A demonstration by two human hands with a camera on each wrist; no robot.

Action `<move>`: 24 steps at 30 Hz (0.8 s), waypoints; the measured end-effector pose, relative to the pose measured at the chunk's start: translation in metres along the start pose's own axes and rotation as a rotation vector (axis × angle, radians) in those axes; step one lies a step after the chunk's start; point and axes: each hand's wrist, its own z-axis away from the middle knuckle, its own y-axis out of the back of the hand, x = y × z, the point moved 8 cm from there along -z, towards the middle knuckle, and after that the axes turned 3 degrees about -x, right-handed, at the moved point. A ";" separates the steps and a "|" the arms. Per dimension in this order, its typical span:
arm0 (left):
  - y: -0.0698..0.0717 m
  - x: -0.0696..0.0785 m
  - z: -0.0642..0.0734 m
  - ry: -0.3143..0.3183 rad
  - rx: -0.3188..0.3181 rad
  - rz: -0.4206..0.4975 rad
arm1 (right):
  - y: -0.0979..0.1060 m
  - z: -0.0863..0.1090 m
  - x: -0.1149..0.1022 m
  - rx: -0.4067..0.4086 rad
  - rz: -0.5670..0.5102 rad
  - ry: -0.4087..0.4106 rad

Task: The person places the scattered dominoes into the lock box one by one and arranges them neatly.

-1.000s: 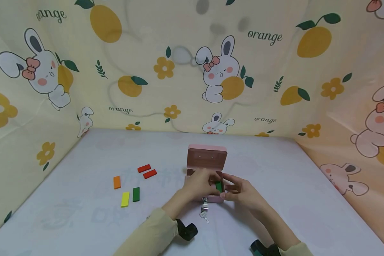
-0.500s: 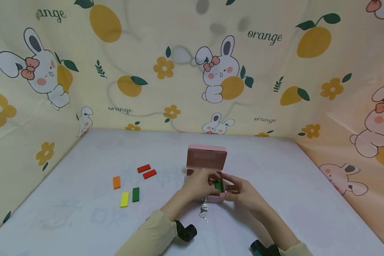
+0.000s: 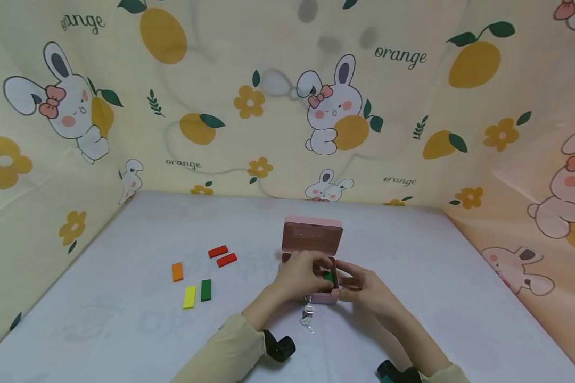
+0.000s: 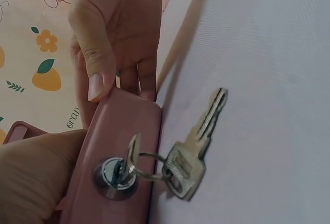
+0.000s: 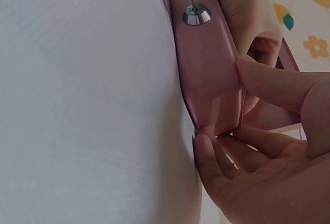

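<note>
A small pink lockbox point(image 3: 323, 299) stands with its lid point(image 3: 311, 238) raised. My left hand point(image 3: 298, 275) reaches down into it, fingers bent around a green block point(image 3: 328, 276), mostly hidden behind the hand. From the right, my right hand point(image 3: 370, 291) holds the box's side wall. In the right wrist view its thumb point(image 5: 273, 84) lies over the rim, with the fingers against the outside. A silver lock point(image 4: 116, 177) sits in the front wall. One key is in it, and a second key point(image 4: 188, 164) hangs from the ring onto the white tabletop.
Left of the box, loose blocks lie flat on the white table point(image 3: 124, 330): two red blocks point(image 3: 227, 260), an orange block point(image 3: 178, 272), a yellow block point(image 3: 189, 297) and another green block point(image 3: 206, 290). A patterned cloth point(image 3: 278, 133) encloses the back and sides.
The green block inside the box shows slightly less beside the left fingers. The head view has shifted a little; both hands and the box otherwise stay in place.
</note>
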 end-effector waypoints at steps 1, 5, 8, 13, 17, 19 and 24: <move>0.000 0.001 0.000 0.000 0.002 0.000 | 0.000 0.000 0.000 -0.001 0.004 0.004; 0.002 0.003 0.002 -0.006 0.019 0.000 | 0.000 0.000 0.001 -0.010 0.004 0.011; 0.006 0.006 0.003 -0.039 0.045 -0.004 | 0.001 0.000 0.002 -0.008 0.006 0.009; 0.020 0.013 0.008 -0.114 0.100 -0.029 | 0.002 0.000 0.003 0.005 0.014 -0.015; 0.036 0.019 0.019 -0.140 0.120 -0.014 | 0.002 0.000 0.004 0.012 0.005 -0.028; 0.046 0.020 0.028 -0.136 0.127 -0.017 | 0.003 -0.001 0.004 0.013 0.006 -0.026; 0.073 0.013 0.056 -0.108 0.169 -0.054 | 0.003 -0.003 0.006 0.041 0.014 -0.047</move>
